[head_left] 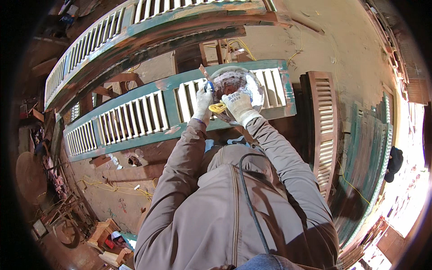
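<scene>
My left hand [203,105], in a white work glove, is closed around a tool with a blue handle [209,86]. A flat, brown-smeared end sticks up from it, past the rim of a round metal basin [257,92]. Brownish paste [231,83] coats the inside of that basin, which rests on the slats of a green louvred shutter [171,101]. In front of the basin, my right hand [238,104], gloved too, is closed on a yellow-handled tool [218,108] that points left toward my other hand. The working end of the yellow-handled tool is hard to make out.
Beyond lies another long louvred shutter [153,27] with worn paint. A brown shutter [325,130] stands to the right, near several stacked green ones [366,153]. Yellow cord [119,188] runs across the floor. A small wooden box [102,234] sits at the lower left.
</scene>
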The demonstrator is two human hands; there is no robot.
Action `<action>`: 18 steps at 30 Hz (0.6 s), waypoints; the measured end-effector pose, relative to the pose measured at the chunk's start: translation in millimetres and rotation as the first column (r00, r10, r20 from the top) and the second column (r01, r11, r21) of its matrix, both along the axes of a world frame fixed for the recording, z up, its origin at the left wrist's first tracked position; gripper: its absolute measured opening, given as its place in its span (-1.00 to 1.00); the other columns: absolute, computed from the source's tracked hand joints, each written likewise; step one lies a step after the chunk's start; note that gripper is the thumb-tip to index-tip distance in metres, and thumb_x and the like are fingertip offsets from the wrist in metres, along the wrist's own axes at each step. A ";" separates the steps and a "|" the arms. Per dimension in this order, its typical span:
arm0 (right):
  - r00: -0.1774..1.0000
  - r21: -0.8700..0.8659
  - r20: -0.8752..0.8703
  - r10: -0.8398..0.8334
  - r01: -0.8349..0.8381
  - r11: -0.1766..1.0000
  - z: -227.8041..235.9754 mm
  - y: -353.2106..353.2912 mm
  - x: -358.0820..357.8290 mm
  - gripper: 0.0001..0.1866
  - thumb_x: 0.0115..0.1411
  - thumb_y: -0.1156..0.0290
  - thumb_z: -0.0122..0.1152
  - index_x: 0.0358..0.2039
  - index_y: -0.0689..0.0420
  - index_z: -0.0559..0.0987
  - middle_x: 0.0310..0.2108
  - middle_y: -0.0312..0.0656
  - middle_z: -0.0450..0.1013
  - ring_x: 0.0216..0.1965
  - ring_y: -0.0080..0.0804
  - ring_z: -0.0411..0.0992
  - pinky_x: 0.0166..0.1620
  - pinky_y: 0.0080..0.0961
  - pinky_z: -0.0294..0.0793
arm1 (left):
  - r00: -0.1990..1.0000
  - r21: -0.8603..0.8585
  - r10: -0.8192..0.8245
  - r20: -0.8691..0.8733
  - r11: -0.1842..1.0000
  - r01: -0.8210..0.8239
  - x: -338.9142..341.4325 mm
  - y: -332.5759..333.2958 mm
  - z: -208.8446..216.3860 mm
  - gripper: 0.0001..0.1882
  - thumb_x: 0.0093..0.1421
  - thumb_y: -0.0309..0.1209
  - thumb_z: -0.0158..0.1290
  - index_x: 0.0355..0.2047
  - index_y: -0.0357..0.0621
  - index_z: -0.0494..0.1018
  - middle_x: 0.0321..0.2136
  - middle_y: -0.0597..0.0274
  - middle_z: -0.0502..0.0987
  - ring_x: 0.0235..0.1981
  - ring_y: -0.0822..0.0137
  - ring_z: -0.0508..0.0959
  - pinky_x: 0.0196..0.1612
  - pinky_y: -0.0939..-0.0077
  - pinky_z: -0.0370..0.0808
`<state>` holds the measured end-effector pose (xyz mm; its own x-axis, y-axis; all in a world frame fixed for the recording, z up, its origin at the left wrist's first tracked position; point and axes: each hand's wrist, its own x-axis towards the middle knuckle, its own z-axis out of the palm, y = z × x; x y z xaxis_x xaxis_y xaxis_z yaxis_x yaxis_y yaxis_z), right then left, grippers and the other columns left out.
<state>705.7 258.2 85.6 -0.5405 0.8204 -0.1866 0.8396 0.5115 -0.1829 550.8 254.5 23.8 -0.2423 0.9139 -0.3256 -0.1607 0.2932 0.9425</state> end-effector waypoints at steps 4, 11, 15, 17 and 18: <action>0.850 -0.436 -0.343 -0.399 0.232 0.869 -1.4 12.8 45.5 -0.69 0.11 0.14 0.28 -0.21 0.03 0.67 -0.26 -0.11 0.62 -0.13 -0.23 0.59 -0.12 -0.27 0.53 | 1.000 0.019 0.009 0.010 1.000 -0.009 6.1 -1.5 20.4 -0.65 0.45 -0.25 -0.12 -0.05 -0.28 0.51 -0.27 0.32 0.57 -0.27 0.47 0.43 -0.13 0.49 0.40; 0.308 -0.793 -0.545 -0.780 0.110 0.599 13.1 4.1 142.6 -0.62 0.26 0.31 0.30 0.02 0.26 0.59 -0.10 -0.24 0.59 -0.11 -0.55 0.55 -0.11 -0.62 0.57 | 0.999 -0.014 -0.006 0.041 1.000 0.007 15.5 5.7 31.6 -0.67 0.43 -0.28 -0.06 -0.01 -0.29 0.50 -0.17 0.27 0.57 -0.17 0.44 0.45 -0.01 0.49 0.39; -0.035 -0.930 -0.366 -0.930 -0.004 0.366 22.2 -9.1 164.2 -0.62 0.29 0.39 0.23 0.09 0.25 0.55 -0.05 -0.22 0.57 -0.02 -0.50 0.53 -0.08 -0.56 0.58 | 0.990 0.047 0.026 0.138 0.998 -0.032 27.4 15.7 11.2 -0.70 0.42 -0.32 -0.04 -0.03 -0.30 0.50 -0.19 0.30 0.56 -0.19 0.47 0.44 -0.05 0.52 0.39; -0.019 -0.874 -0.485 -0.874 0.036 0.484 14.4 -18.5 188.0 -0.62 0.30 0.40 0.21 0.10 0.25 0.54 -0.01 -0.21 0.54 0.00 -0.49 0.52 -0.06 -0.54 0.58 | 0.996 0.073 0.041 0.077 0.996 -0.046 39.8 17.7 11.7 -0.72 0.41 -0.34 -0.04 -0.08 -0.29 0.52 -0.25 0.34 0.57 -0.24 0.50 0.42 -0.13 0.52 0.40; 0.059 -0.799 -0.591 -0.804 0.094 0.594 12.4 -23.8 199.9 -0.63 0.31 0.41 0.20 0.10 0.26 0.54 0.00 -0.20 0.53 0.00 -0.48 0.52 -0.04 -0.54 0.57 | 0.992 0.046 0.116 0.051 0.992 -0.119 45.8 16.1 13.2 -0.72 0.41 -0.33 -0.04 -0.07 -0.28 0.52 -0.24 0.36 0.56 -0.25 0.51 0.42 -0.13 0.53 0.40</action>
